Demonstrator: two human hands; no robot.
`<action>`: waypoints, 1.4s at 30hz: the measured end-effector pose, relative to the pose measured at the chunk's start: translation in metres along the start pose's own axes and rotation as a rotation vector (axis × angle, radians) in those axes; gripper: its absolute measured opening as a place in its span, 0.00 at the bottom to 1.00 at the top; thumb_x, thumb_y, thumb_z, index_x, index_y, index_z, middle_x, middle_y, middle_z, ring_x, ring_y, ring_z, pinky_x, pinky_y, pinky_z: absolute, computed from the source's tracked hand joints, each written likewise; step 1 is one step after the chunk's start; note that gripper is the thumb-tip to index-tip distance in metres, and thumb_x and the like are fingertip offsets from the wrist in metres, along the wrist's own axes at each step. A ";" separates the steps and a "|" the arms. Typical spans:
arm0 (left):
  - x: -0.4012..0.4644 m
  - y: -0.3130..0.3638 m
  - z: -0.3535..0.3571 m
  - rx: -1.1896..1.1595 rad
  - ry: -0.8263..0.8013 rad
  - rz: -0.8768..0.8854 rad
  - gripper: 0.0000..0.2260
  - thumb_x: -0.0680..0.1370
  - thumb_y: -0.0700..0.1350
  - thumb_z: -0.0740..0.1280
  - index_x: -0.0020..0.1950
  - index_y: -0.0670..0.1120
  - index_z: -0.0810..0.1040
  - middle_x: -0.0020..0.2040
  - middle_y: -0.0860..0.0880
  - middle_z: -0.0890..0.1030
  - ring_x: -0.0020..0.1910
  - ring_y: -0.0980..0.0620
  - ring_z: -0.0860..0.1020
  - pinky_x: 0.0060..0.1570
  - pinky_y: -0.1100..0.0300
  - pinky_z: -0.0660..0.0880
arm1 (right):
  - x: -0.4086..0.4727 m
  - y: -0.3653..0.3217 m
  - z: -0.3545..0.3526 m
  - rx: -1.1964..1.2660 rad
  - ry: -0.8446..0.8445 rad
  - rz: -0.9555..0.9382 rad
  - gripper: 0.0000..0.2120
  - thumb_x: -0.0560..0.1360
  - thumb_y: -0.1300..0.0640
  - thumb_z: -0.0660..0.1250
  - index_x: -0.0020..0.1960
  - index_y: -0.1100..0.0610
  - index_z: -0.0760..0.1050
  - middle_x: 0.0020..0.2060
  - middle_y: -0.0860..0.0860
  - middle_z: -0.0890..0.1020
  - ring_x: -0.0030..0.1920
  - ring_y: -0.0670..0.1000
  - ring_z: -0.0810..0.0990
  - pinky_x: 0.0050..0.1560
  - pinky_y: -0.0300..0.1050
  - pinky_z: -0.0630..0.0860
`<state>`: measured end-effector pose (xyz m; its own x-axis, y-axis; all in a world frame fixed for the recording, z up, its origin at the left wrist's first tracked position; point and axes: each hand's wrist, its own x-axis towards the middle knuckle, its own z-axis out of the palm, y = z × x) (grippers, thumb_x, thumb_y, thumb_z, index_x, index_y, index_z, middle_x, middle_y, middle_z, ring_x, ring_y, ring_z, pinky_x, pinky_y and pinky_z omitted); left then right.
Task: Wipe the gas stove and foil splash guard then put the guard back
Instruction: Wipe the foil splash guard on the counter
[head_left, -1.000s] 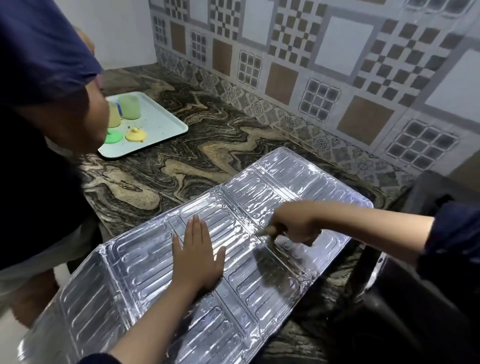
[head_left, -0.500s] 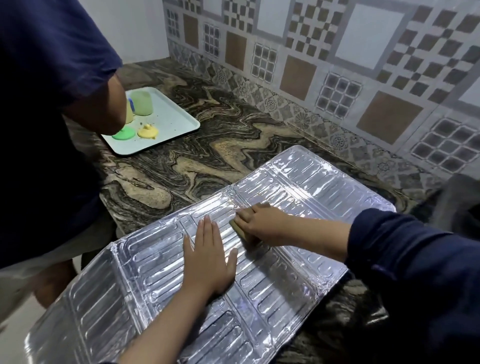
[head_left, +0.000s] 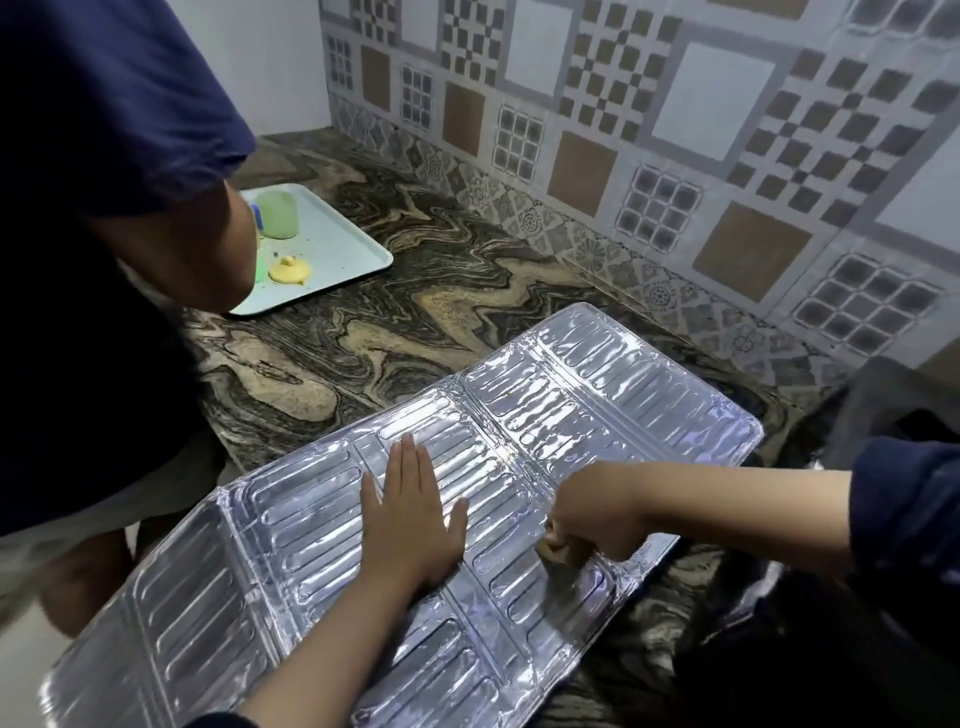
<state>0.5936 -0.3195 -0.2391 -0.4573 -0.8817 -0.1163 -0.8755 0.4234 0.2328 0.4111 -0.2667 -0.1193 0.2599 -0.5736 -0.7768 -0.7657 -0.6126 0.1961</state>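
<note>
Foil splash guard (head_left: 519, 467) lies flat on the marbled table (head_left: 415, 322), its near-left end hanging past the table edge. Left hand (head_left: 410, 525) flat on the middle panel, fingers straight and together, palm pressing the foil down. Right hand (head_left: 587, 509) curled round a small tan scrub pad (head_left: 558, 553), pad touching the foil at the guard's near-right edge.

Step in hand, by my read: wiping the guard; stove wipe and putting the guard back not judged from here.

How to do it well: keep the flat palm down as the anchor, since thin foil will likely buckle or slide under a hard rub. Stroke along the embossed ribs, not across, so the pad doesn't snag the ridges. Go light at the fold creases and the rim, which tear easiest. Shift the anchor palm close to whichever panel gets wiped, and support the overhanging end before scrubbing it.

Counts: one guard, three hinged panels visible. One pad. Two hands of the wearer. One other person (head_left: 104, 260) at left in a dark blue shirt, leaning over the table. One pale tray (head_left: 358, 249) far left, holding one green cup (head_left: 278, 213), one yellow lid (head_left: 289, 270), plus a green bit mostly hidden behind the person's arm. Dark object at far right edge, possibly the stove, cannot tell.
</note>
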 end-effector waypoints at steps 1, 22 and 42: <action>0.001 0.000 0.000 0.000 0.001 -0.001 0.42 0.69 0.64 0.31 0.77 0.40 0.37 0.77 0.44 0.35 0.77 0.47 0.35 0.73 0.42 0.40 | -0.004 0.002 -0.006 0.158 -0.031 0.012 0.14 0.69 0.64 0.67 0.55 0.59 0.80 0.42 0.56 0.83 0.43 0.58 0.79 0.39 0.44 0.73; 0.043 0.046 0.001 -0.005 -0.005 0.041 0.41 0.75 0.68 0.47 0.78 0.42 0.41 0.77 0.41 0.36 0.76 0.43 0.35 0.70 0.37 0.37 | 0.039 0.083 -0.046 0.280 0.614 0.417 0.16 0.74 0.62 0.62 0.61 0.52 0.75 0.52 0.52 0.80 0.53 0.56 0.79 0.39 0.44 0.68; 0.038 0.036 0.011 -0.031 0.003 0.069 0.44 0.69 0.71 0.40 0.78 0.44 0.40 0.77 0.44 0.34 0.77 0.46 0.35 0.72 0.41 0.38 | 0.075 0.101 0.009 0.368 0.393 0.560 0.24 0.78 0.65 0.56 0.73 0.56 0.62 0.71 0.54 0.67 0.65 0.58 0.73 0.56 0.52 0.75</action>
<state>0.5429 -0.3353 -0.2460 -0.5160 -0.8512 -0.0957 -0.8366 0.4767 0.2700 0.3481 -0.3670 -0.1631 -0.0869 -0.9371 -0.3380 -0.9726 0.0063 0.2326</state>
